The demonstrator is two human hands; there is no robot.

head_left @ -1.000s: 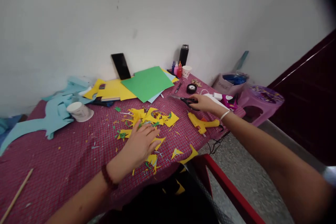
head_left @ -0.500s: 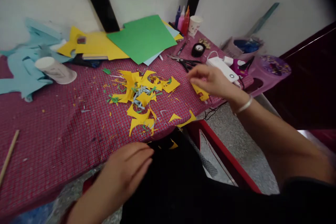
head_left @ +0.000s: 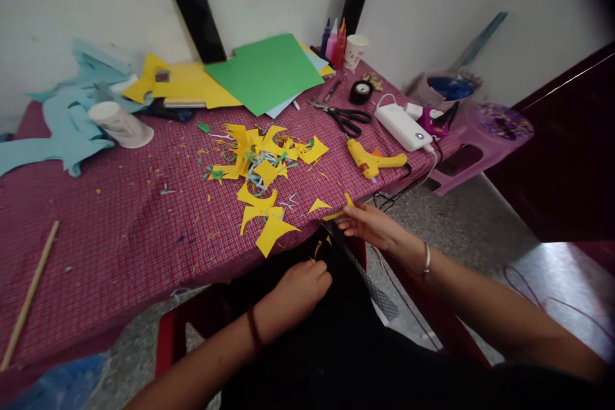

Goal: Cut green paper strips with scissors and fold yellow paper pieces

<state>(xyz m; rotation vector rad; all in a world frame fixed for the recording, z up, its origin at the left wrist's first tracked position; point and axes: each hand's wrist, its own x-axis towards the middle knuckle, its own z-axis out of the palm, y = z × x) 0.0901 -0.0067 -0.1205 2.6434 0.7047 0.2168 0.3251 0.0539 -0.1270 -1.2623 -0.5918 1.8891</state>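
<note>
Above my dark-clothed lap, my left hand [head_left: 300, 288] is closed, its fingertips pinching a small yellow paper scrap [head_left: 316, 250]. My right hand [head_left: 369, 225] is at the front table edge, with thumb and fingers closed on one end of a curved yellow paper strip [head_left: 334, 214]. A small yellow paper triangle [head_left: 318, 205] lies just left of that strip. Farther in sits a loose pile of paper offcuts [head_left: 266, 173], mostly yellow with green and pale blue shreds. Behind my right hand, a yellow glue gun [head_left: 375, 160] rests on its side.
Black-handled pliers [head_left: 348, 118], black tape [head_left: 361, 91] and a white power bank [head_left: 402, 127] lie at the right. Green card [head_left: 269, 73] and a paper cup [head_left: 120, 125] are farther back. A wooden stick [head_left: 31, 295] lies left; a pink stool [head_left: 473, 147] stands right.
My right hand has come from beside the glue gun to the strip at the table edge. My left hand has moved right over my lap and closed. Another yellow scrap lies at the pile's front.
</note>
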